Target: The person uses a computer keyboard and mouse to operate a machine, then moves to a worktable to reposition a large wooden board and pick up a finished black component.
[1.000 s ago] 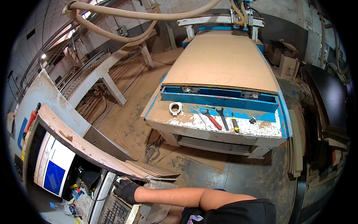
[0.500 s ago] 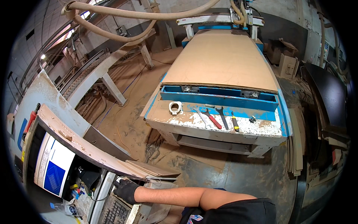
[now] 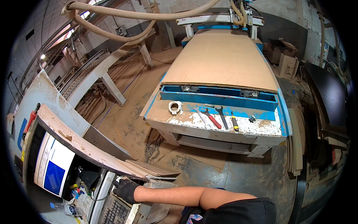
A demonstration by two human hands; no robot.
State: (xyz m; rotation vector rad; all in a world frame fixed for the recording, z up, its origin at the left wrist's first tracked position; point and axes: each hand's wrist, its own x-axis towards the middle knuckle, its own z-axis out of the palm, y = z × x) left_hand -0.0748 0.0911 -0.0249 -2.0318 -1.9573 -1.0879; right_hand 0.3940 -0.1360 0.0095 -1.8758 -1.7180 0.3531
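My right hand [image 3: 126, 190], in a dark glove, rests at the end of the desk beside a dusty black keyboard [image 3: 115, 212]. Its fingers curl over a small white computer mouse [image 3: 119, 179], mostly hidden by the glove; a dark cable loops near it. Left of the keyboard a monitor [image 3: 56, 166] shows a white window with a blue drawing area. My left hand is out of view.
A clear plastic bottle [image 3: 67, 209] lies near the monitor. Ahead, a large board [image 3: 220, 59] covers a machine bed. On its front ledge are a white ring clamp [image 3: 175, 108], an open-ended wrench [image 3: 201, 117], a red-handled tool [image 3: 212, 120] and a yellow-black cutter [image 3: 234, 122].
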